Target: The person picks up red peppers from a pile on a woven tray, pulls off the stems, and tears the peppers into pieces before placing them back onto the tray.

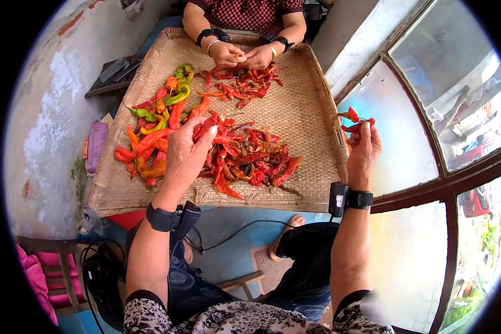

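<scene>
Over the woven tray, my left hand is closed, thumb against fingers, on a red chili pepper. My right hand is raised beside the tray's right rim, pinching torn red pepper pieces with a thin stem showing. Under and right of my left hand spreads a pile of split, wrinkled red peppers. Whole red, orange and green peppers lie along the tray's left side.
Across the tray, another person's hands meet over a smaller heap of red pepper pieces. A purple pouch is by the left wall. Framed window panes stand close on the right. A black cable runs below the tray.
</scene>
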A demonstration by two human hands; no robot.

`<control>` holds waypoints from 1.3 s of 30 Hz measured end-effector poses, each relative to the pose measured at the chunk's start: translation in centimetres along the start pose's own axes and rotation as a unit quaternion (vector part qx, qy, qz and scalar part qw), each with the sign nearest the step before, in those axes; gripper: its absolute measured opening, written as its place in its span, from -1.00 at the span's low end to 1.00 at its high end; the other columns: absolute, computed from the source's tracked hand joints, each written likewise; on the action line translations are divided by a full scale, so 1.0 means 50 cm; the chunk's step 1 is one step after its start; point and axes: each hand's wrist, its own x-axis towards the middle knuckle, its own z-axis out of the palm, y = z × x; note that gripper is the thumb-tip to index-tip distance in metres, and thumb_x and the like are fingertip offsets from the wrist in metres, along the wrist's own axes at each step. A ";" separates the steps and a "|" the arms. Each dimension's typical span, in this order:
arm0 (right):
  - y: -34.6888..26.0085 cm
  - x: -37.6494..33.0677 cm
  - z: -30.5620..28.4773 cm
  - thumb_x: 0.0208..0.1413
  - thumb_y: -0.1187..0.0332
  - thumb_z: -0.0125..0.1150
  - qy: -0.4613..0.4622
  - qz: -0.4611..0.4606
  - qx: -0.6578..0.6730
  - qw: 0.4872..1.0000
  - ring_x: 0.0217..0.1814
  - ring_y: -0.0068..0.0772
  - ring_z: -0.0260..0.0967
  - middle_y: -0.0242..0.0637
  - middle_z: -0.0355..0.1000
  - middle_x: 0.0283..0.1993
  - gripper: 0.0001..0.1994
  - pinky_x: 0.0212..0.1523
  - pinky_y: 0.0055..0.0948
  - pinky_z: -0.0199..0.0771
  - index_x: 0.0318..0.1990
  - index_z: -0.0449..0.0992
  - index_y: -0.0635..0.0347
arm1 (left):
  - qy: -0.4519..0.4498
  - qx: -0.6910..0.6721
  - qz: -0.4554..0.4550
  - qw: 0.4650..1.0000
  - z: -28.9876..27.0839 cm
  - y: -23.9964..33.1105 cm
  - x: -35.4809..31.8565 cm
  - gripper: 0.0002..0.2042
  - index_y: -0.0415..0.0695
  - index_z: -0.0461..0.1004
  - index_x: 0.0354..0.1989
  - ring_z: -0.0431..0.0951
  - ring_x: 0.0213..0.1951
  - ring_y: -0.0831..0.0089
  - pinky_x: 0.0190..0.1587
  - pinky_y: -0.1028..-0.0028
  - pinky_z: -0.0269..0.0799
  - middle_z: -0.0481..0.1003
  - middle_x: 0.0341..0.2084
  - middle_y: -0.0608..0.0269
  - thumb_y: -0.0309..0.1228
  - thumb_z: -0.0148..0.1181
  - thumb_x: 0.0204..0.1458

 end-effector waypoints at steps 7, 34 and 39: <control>0.069 0.051 -0.148 0.16 0.34 0.11 0.128 0.143 -0.149 0.970 -0.54 -0.71 0.21 -0.46 0.32 -0.51 -0.88 -0.60 -0.73 0.25 -0.32 0.43 0.21 | -0.002 0.000 0.000 1.000 0.003 0.013 0.001 -0.81 -0.23 0.44 -0.31 0.37 -0.59 0.62 -0.51 0.54 0.28 0.42 -0.65 0.33 -0.33 0.12 0.13; 0.093 0.065 -0.137 0.14 0.41 0.12 0.140 -0.017 -0.160 0.977 -0.23 -0.38 0.45 -0.08 0.45 -0.19 -0.67 -0.27 -0.43 0.53 0.00 0.31 0.43 | -0.022 0.009 -0.001 1.000 -0.002 0.013 -0.003 -0.84 -0.28 0.45 -0.29 0.42 -0.58 0.59 -0.51 0.52 0.30 0.45 -0.66 0.27 -0.41 0.15 0.10; 0.023 0.009 -0.026 0.04 0.45 0.17 0.019 -0.037 -0.439 0.898 -0.14 -0.27 0.44 -0.06 0.47 -0.15 -0.56 -0.12 -0.38 0.45 0.11 0.34 0.36 | -0.009 0.026 0.011 1.000 -0.018 0.000 -0.002 -0.84 -0.27 0.44 -0.29 0.39 -0.59 0.60 -0.52 0.52 0.29 0.43 -0.67 0.28 -0.40 0.15 0.10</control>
